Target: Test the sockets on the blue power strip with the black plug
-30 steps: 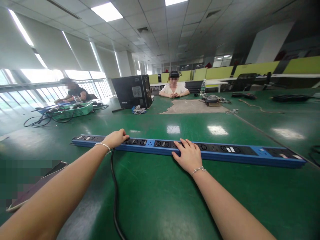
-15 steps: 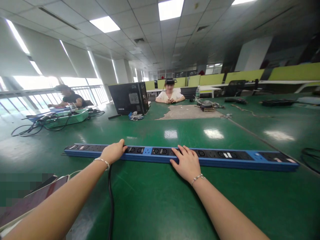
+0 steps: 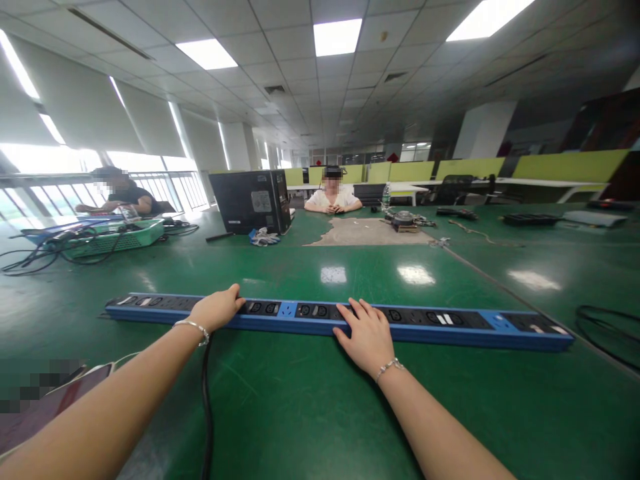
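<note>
A long blue power strip (image 3: 280, 325) with black socket panels lies across the green table. My left hand (image 3: 216, 311) is closed over its left part, the thumb toward the sockets. A black cable (image 3: 206, 400) comes out beneath that hand and runs down to the near edge of view. My hand hides the cable's upper end, so I cannot tell whether it is in a socket. Right of the strip's middle, my right hand (image 3: 367, 333) rests with spread fingers on the top and the thumb at the near side.
A green basket (image 3: 117, 239) with cables stands at the left. Farther back are a black metal case (image 3: 245, 203), gloves (image 3: 263, 237) and a reel-like device (image 3: 404, 220). One person (image 3: 333, 193) sits opposite, another (image 3: 123, 193) at far left. A tablet-like device (image 3: 55, 407) lies near left.
My view has tilted up a little and shifted right, so most things appear farther left and lower. Both hands keep their places on the power strip.
</note>
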Demonstrator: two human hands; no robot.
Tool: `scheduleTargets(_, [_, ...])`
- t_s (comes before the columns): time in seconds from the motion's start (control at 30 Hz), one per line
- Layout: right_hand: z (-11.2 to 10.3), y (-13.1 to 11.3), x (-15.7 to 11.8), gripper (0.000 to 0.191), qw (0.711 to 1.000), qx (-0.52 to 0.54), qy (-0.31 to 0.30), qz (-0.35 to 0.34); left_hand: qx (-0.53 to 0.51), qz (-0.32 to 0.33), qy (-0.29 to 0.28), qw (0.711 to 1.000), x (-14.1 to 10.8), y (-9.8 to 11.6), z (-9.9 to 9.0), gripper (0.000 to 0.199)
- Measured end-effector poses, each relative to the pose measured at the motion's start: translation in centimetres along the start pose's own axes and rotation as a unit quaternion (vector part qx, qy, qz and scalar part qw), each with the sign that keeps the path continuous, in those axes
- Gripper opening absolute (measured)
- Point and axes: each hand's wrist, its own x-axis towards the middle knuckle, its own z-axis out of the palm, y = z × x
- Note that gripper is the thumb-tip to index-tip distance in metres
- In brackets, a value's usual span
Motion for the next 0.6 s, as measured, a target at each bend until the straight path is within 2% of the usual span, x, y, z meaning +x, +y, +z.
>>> scheduleTargets(0.17, [0.1, 0.0, 0.0, 0.045, 1.0, -0.003, 0.003, -0.003, 0.01, -0.013, 0.037, 0.999, -1.1, 0.4, 0.4, 0.035])
scheduleTargets(0.33, [0.1, -0.1, -0.1, 0.044, 1.0, -0.004, 0.014, -0.004, 0.009, -0.004, 0.02, 1.0, -0.8, 0.3, 0.3, 0.034])
scheduleTargets(0.43, [0.2, -0.2, -0.1, 0.043, 1.0, 0.003, 0.022, 0.008, 0.014, -0.002, 0.022, 1.0, -0.4, 0.0, -0.8, 0.036])
scheduleTargets(0.53, [0.3, -0.2, -0.1, 0.043, 0.999, 0.013, 0.028, 0.009, -0.02, -0.045, 0.081, 0.995, -0.5, 0.0, -2.7, 0.041])
scheduleTargets(0.6, [0.3, -0.3, -0.1, 0.043, 0.999, 0.016, 0.03, 0.008, -0.054, -0.05, 0.122, 0.99, -0.8, 0.6, -3.9, 0.043])
